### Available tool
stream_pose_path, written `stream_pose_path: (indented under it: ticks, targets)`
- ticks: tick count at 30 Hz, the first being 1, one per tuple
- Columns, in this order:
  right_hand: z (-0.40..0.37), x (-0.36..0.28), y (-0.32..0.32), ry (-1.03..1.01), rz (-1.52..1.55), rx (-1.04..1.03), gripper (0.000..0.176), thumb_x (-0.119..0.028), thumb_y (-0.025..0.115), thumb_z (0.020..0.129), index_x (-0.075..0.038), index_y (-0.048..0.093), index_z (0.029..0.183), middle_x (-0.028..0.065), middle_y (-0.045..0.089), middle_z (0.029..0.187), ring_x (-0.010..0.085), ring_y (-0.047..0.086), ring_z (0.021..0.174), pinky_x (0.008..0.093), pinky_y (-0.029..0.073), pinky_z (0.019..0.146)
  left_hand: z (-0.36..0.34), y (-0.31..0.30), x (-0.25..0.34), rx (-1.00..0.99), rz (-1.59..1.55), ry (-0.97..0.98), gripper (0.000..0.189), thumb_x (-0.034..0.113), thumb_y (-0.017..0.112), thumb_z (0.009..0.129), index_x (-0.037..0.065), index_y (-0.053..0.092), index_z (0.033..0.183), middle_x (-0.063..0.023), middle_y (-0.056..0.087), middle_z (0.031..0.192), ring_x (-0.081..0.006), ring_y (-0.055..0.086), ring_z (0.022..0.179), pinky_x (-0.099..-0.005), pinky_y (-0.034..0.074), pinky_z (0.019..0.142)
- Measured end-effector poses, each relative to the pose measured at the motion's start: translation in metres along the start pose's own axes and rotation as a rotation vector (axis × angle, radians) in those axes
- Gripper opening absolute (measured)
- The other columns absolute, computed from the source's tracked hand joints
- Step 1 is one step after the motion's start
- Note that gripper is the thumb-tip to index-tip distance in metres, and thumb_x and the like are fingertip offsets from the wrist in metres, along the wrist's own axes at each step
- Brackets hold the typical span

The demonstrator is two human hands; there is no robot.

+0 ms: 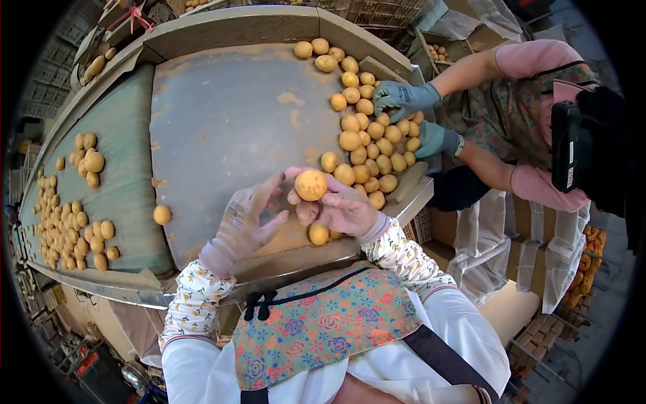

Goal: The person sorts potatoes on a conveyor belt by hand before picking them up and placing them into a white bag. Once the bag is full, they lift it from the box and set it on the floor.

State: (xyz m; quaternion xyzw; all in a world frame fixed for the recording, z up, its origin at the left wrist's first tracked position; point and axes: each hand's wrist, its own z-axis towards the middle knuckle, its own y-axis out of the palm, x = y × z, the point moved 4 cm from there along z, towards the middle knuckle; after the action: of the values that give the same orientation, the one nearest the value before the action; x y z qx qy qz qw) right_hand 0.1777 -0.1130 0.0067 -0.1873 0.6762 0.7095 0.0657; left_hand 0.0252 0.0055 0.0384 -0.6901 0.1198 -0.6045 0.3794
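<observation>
A round yellow potato (311, 185) with brownish spots is held up in the gloved fingers of my right hand (346, 210), above the grey sorting surface. Just to its left is my left hand (243, 225), also in a thin dusty glove, fingers apart and nothing in it. Below my right hand another potato (318, 234) lies near the front rim. Several potatoes (350, 141) crowd the right end of the surface, close beyond my right hand.
At the right a co-worker's blue-gloved hands (407, 99) reach into the potatoes. On the left a green conveyor belt (128, 155) carries many potatoes. A raised rim (235, 28) borders the surface. Boxes with plastic liners (484, 236) stand at lower right.
</observation>
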Motion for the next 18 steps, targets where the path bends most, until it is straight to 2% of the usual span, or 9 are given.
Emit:
stream_pose_path:
  ticks: [6, 11, 14, 17, 18]
  targets:
    - [-0.001, -0.008, 0.003, -0.018, -0.006, 0.01, 0.072, -0.025, 0.063, 0.099, -0.002, 0.025, 0.156, 0.012, 0.054, 0.133, 0.0178, 0.061, 0.105, 0.0329, 0.049, 0.095, -0.002, -0.006, 0.003, 0.043, 0.06, 0.02, 0.07, 0.012, 0.076, 0.082, 0.008, 0.048, 0.146, -0.0066, 0.069, 0.107, -0.0207, 0.065, 0.088, -0.0378, 0.05, 0.088]
    - [-0.004, -0.012, 0.002, -0.023, -0.03, 0.018, 0.074, -0.023, 0.063, 0.1, -0.001, 0.021, 0.157, 0.0137, 0.053, 0.134, 0.0193, 0.06, 0.106, 0.0346, 0.049, 0.094, -0.004, -0.007, 0.004, 0.04, 0.056, 0.01, 0.068, 0.017, 0.076, 0.083, 0.009, 0.047, 0.145, -0.0054, 0.069, 0.104, -0.0208, 0.065, 0.085, -0.0389, 0.049, 0.087]
    - [-0.004, -0.013, 0.002, -0.018, -0.087, 0.076, 0.074, -0.023, 0.063, 0.1, -0.004, 0.021, 0.158, 0.0128, 0.055, 0.132, 0.0185, 0.061, 0.105, 0.0333, 0.049, 0.093, -0.005, -0.012, 0.007, 0.047, 0.066, 0.012, 0.068, 0.017, 0.076, 0.084, 0.01, 0.047, 0.146, -0.0045, 0.068, 0.102, -0.02, 0.064, 0.084, -0.0382, 0.049, 0.086]
    - [-0.001, -0.014, 0.001, -0.109, -0.223, 0.4, 0.067, -0.02, 0.062, 0.1, -0.009, 0.028, 0.156, 0.0111, 0.06, 0.126, 0.0164, 0.061, 0.1, 0.0303, 0.051, 0.089, -0.009, -0.01, 0.005, 0.037, 0.096, 0.008, 0.067, 0.014, 0.076, 0.083, 0.009, 0.05, 0.144, -0.005, 0.069, 0.101, -0.0206, 0.065, 0.084, -0.0376, 0.05, 0.084]
    - [0.002, -0.013, -0.014, -0.078, -0.538, 0.542, 0.052, -0.017, 0.058, 0.102, -0.011, 0.039, 0.15, 0.0093, 0.064, 0.12, 0.0143, 0.063, 0.096, 0.028, 0.052, 0.083, -0.008, -0.009, 0.005, 0.032, 0.107, 0.016, 0.066, 0.013, 0.076, 0.082, 0.008, 0.051, 0.143, -0.0053, 0.069, 0.101, -0.021, 0.066, 0.084, -0.0375, 0.051, 0.084]
